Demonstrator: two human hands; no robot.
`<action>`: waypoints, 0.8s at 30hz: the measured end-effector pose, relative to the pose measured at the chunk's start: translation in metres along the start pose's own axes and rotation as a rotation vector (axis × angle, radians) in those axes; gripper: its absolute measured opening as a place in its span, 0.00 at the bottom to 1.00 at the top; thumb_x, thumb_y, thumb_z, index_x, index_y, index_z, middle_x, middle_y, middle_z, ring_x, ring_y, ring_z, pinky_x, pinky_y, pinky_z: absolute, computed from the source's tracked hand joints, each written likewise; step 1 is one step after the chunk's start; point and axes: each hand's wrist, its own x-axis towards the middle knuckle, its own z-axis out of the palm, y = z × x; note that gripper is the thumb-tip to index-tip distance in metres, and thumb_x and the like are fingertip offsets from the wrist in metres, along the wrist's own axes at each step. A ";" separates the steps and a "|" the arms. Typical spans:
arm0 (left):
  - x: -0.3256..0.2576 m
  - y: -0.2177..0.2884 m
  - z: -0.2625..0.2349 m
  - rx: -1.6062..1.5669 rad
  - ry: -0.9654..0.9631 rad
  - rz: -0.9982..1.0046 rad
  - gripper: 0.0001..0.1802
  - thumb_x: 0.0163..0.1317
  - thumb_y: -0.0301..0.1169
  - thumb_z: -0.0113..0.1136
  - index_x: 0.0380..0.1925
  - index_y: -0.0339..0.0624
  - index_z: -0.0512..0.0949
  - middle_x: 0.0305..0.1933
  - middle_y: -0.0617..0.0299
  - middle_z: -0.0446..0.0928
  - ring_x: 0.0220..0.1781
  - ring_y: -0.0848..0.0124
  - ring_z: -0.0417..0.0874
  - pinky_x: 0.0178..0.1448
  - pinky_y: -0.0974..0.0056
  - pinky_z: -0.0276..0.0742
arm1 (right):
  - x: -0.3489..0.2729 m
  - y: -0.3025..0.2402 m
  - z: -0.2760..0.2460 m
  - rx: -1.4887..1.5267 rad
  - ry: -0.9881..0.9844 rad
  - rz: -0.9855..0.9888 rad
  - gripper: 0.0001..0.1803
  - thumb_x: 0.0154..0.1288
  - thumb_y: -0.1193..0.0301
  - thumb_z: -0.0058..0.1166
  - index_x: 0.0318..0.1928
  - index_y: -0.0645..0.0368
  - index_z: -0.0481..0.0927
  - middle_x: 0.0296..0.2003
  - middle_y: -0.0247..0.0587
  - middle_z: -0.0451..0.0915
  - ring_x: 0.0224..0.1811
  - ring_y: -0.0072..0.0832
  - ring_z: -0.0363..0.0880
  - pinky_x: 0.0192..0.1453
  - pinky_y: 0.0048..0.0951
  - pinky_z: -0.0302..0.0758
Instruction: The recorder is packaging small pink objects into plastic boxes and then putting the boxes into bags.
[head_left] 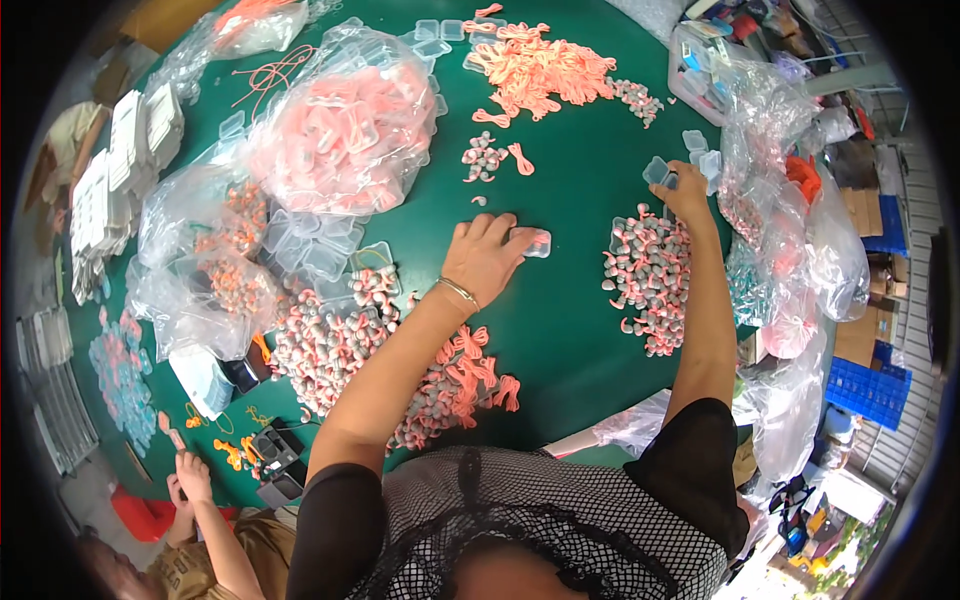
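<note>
My left hand (483,262), with a bracelet on the wrist, rests mid-table. Its fingers are curled and its thumb lies against a small clear plastic case (539,246) with something pink inside. My right hand (686,192) reaches farther off to the right, its fingers gripping another clear plastic case (658,171). A heap of small grey-and-pink pieces (650,270), resembling earplugs, lies beside the right forearm. Beyond my left hand sit a small cluster of the same pieces (483,157), a single pink cord bundle (521,159) and one loose piece (480,200).
A big pile of orange-pink cord bundles (545,72) lies at the back. Left are a bulging bag of pink cases (345,135), empty clear cases (315,243) and a larger heap of grey-and-pink pieces (330,350). Plastic bags (780,220) line the right edge. Another person's hands (190,480) work lower left.
</note>
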 end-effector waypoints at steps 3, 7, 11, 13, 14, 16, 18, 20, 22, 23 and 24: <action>-0.002 -0.011 0.005 0.020 0.014 0.027 0.23 0.49 0.32 0.65 0.48 0.58 0.76 0.49 0.62 0.73 0.47 0.62 0.74 0.46 0.57 0.66 | -0.013 -0.034 -0.015 0.289 -0.003 -0.017 0.27 0.49 0.70 0.67 0.52 0.57 0.76 0.45 0.48 0.79 0.48 0.40 0.78 0.53 0.38 0.73; -0.003 -0.019 -0.004 0.018 -0.002 -0.013 0.20 0.48 0.30 0.63 0.44 0.56 0.77 0.49 0.62 0.74 0.48 0.62 0.74 0.46 0.57 0.66 | -0.039 -0.082 -0.003 0.796 0.065 -0.391 0.14 0.57 0.79 0.60 0.46 0.59 0.79 0.37 0.37 0.78 0.41 0.24 0.77 0.47 0.26 0.74; 0.001 -0.022 -0.018 -0.022 0.031 -0.051 0.17 0.46 0.31 0.64 0.40 0.53 0.78 0.45 0.63 0.75 0.47 0.62 0.75 0.46 0.58 0.66 | -0.073 -0.138 0.007 0.698 0.210 -0.655 0.09 0.54 0.81 0.59 0.36 0.57 0.79 0.43 0.37 0.81 0.47 0.33 0.78 0.55 0.35 0.71; 0.003 -0.029 -0.017 -0.067 0.161 -0.157 0.12 0.48 0.30 0.63 0.36 0.50 0.80 0.40 0.62 0.77 0.45 0.61 0.76 0.45 0.57 0.68 | -0.080 -0.148 0.014 0.620 0.245 -0.795 0.10 0.52 0.83 0.58 0.34 0.55 0.79 0.44 0.36 0.81 0.49 0.36 0.78 0.59 0.39 0.68; 0.006 -0.034 -0.015 -0.067 0.159 -0.156 0.12 0.48 0.30 0.63 0.36 0.50 0.80 0.40 0.62 0.77 0.45 0.61 0.76 0.45 0.57 0.68 | -0.083 -0.150 0.017 0.559 0.215 -0.803 0.12 0.49 0.84 0.56 0.33 0.54 0.78 0.44 0.33 0.81 0.52 0.37 0.76 0.62 0.42 0.64; 0.018 -0.040 -0.011 -0.086 0.173 -0.337 0.09 0.51 0.30 0.62 0.34 0.49 0.81 0.38 0.61 0.78 0.43 0.60 0.78 0.46 0.56 0.70 | -0.088 -0.148 0.017 0.494 0.186 -0.806 0.15 0.46 0.86 0.54 0.33 0.53 0.78 0.43 0.30 0.82 0.56 0.37 0.75 0.64 0.45 0.60; 0.024 -0.043 -0.007 -0.128 0.089 -0.355 0.07 0.53 0.28 0.62 0.33 0.48 0.81 0.38 0.58 0.78 0.42 0.57 0.79 0.46 0.55 0.72 | -0.092 -0.141 0.011 0.301 0.162 -0.835 0.17 0.47 0.88 0.50 0.35 0.53 0.78 0.44 0.29 0.82 0.58 0.37 0.72 0.65 0.48 0.57; 0.028 -0.051 -0.002 -0.073 0.016 -0.329 0.08 0.53 0.28 0.63 0.34 0.44 0.81 0.36 0.55 0.78 0.36 0.55 0.81 0.41 0.54 0.76 | -0.092 -0.143 0.008 0.336 0.193 -0.852 0.18 0.47 0.89 0.47 0.36 0.54 0.77 0.45 0.33 0.81 0.57 0.39 0.73 0.65 0.47 0.60; 0.028 -0.056 0.004 -0.117 0.039 -0.337 0.07 0.53 0.29 0.64 0.34 0.44 0.81 0.34 0.54 0.78 0.35 0.54 0.81 0.38 0.54 0.76 | -0.089 -0.139 0.004 0.354 0.229 -0.859 0.19 0.48 0.89 0.45 0.38 0.56 0.77 0.45 0.36 0.81 0.56 0.41 0.74 0.64 0.46 0.62; 0.029 -0.055 0.003 -0.268 0.008 -0.457 0.07 0.53 0.31 0.64 0.32 0.44 0.81 0.35 0.54 0.78 0.35 0.54 0.81 0.38 0.53 0.76 | -0.083 -0.134 0.005 0.447 0.277 -0.765 0.19 0.48 0.89 0.44 0.38 0.56 0.77 0.44 0.38 0.81 0.54 0.43 0.75 0.61 0.44 0.65; 0.029 -0.053 0.001 -0.415 -0.028 -0.579 0.07 0.54 0.33 0.64 0.31 0.44 0.80 0.35 0.55 0.78 0.35 0.53 0.81 0.38 0.52 0.76 | -0.076 -0.129 0.007 0.543 0.325 -0.674 0.18 0.48 0.89 0.43 0.37 0.57 0.77 0.42 0.39 0.81 0.52 0.44 0.75 0.58 0.42 0.69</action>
